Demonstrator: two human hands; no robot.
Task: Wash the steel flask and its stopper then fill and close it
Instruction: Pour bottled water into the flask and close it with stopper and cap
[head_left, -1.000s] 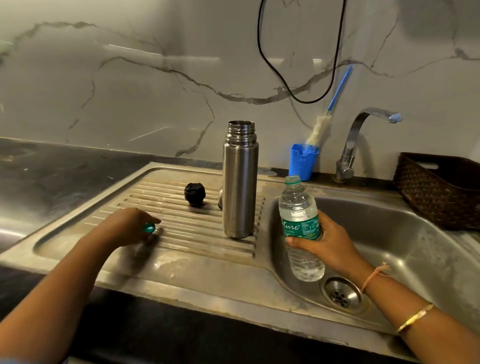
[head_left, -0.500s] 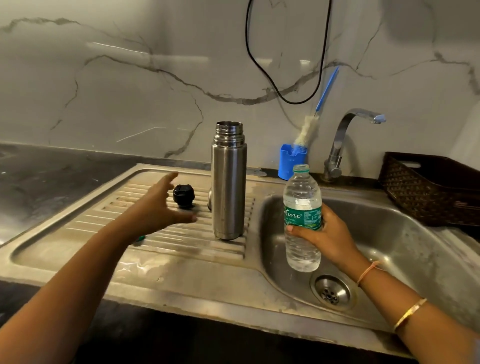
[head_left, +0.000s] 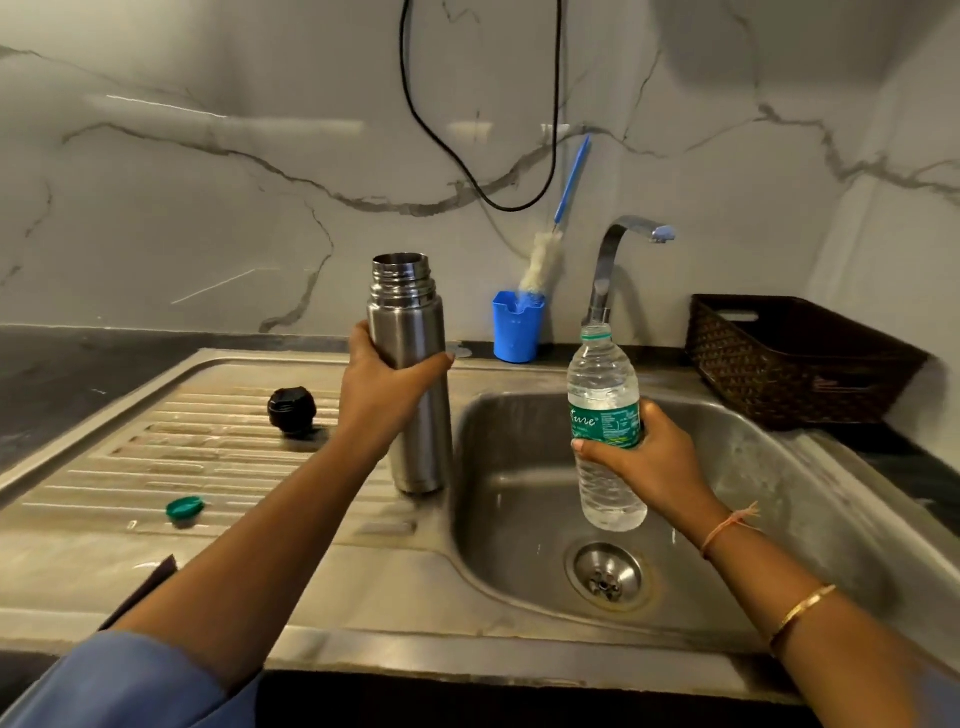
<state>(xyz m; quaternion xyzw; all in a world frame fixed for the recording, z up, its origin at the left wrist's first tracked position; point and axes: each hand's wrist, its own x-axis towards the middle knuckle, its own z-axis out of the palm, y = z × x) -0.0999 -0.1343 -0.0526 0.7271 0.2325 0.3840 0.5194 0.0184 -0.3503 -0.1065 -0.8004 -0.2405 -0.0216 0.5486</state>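
With the left hand (head_left: 387, 387) wrapped round the open steel flask (head_left: 410, 374) upright on the drainer and the right hand (head_left: 649, 457) gripping the uncapped water bottle (head_left: 605, 431) over the sink (head_left: 810, 499) — a hurried tilt could miss the flask's narrow mouth and spill.

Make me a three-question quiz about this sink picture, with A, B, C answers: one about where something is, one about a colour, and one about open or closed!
1. Where does the black stopper lie?
A in the sink basin
B on the ribbed draining board
C in the basket

2. What colour is the loose bottle cap?
A red
B yellow
C green

3. How is the steel flask at its mouth?
A open
B stoppered
C covered by a hand

Answers:
1 B: it sits on the ridges, left of the flask.
2 C: the cap lying on the board is green.
3 A: the threaded mouth is bare; the left hand grips the body lower down.
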